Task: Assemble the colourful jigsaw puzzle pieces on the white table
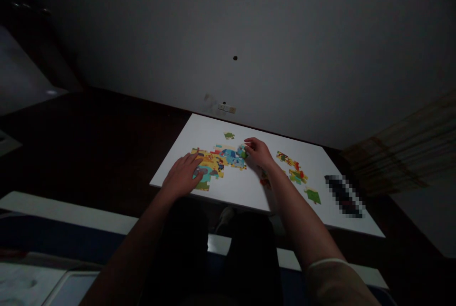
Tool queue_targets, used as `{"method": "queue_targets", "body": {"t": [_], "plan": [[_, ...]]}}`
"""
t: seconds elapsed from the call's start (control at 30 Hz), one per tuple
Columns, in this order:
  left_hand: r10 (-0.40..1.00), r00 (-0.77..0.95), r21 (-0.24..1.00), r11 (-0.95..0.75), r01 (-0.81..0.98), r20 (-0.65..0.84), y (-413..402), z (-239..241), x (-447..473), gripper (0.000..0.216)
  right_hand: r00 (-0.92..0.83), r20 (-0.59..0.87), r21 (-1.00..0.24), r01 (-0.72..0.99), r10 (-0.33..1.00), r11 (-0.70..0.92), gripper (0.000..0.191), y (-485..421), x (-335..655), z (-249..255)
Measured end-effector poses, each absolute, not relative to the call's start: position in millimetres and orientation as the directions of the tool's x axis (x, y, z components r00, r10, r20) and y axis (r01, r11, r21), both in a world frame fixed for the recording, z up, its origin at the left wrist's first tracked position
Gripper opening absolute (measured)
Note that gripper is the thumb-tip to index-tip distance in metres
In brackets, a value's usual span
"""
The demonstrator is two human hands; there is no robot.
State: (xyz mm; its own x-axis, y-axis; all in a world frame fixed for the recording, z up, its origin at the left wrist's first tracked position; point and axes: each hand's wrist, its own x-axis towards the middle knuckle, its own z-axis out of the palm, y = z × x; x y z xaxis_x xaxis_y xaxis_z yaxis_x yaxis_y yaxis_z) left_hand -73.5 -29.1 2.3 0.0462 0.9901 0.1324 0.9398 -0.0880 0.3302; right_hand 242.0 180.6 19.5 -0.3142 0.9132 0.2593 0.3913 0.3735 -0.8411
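Observation:
Partly joined jigsaw pieces point(210, 163), yellow and blue with animal pictures, lie on the left part of a white table point(228, 189). My left hand point(183, 173) rests on the left edge of the joined pieces, its fingers stretched out. In my right hand point(260, 153) a blue and green jigsaw piece point(242, 151) is pinched between thumb and fingers, at the right end of the joined part. Whether this piece touches its neighbours I cannot tell. One green piece point(229, 135) lies alone behind them.
To the right lie more jigsaw pieces point(295, 173), yellow, orange and green, and a single green piece point(313, 196). My right forearm partly covers a red and yellow piece point(264, 180). A pixelated dark object point(345, 196) is at the table's right end. Behind stands a wall with a socket point(227, 108).

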Motion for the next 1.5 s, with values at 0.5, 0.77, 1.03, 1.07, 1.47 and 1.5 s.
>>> {"method": "queue_targets", "body": {"t": [0.5, 0.77, 1.03, 1.07, 1.47, 1.5], "plan": [[0.986, 0.046, 0.338, -0.099, 0.936, 0.160, -30.1, 1.6, -73.0, 0.056, -0.445, 0.148, -0.873, 0.361, 0.883, 0.328, 0.027, 207.6, 231.8, 15.5], [0.986, 0.039, 0.341, -0.094, 0.935, 0.164, -30.3, 2.9, -72.2, 0.056, -0.456, 0.208, -0.798, 0.432, 0.865, 0.420, 0.024, 202.1, 234.6, 12.4], [0.988, 0.041, 0.337, -0.090, 0.937, 0.150, -29.9, 3.7, -72.3, 0.057, -0.556, 0.276, -0.693, 0.450, 0.784, 0.563, 0.021, 195.6, 236.7, 7.4], [0.988, 0.042, 0.338, -0.092, 0.937, 0.150, -29.9, 3.9, -72.4, 0.057, -0.561, 0.284, -0.675, 0.458, 0.778, 0.578, 0.022, 195.2, 236.0, 6.7], [0.987, 0.047, 0.327, -0.095, 0.940, 0.153, -29.6, 5.0, -72.3, 0.057, -0.576, 0.235, -0.497, 0.621, 0.783, 0.606, 0.015, 182.6, 232.2, 14.1], [0.986, 0.047, 0.327, -0.097, 0.940, 0.157, -29.4, 4.8, -72.5, 0.057, -0.594, 0.207, -0.446, 0.650, 0.777, 0.616, 0.018, 177.4, 231.6, 16.7]]}}
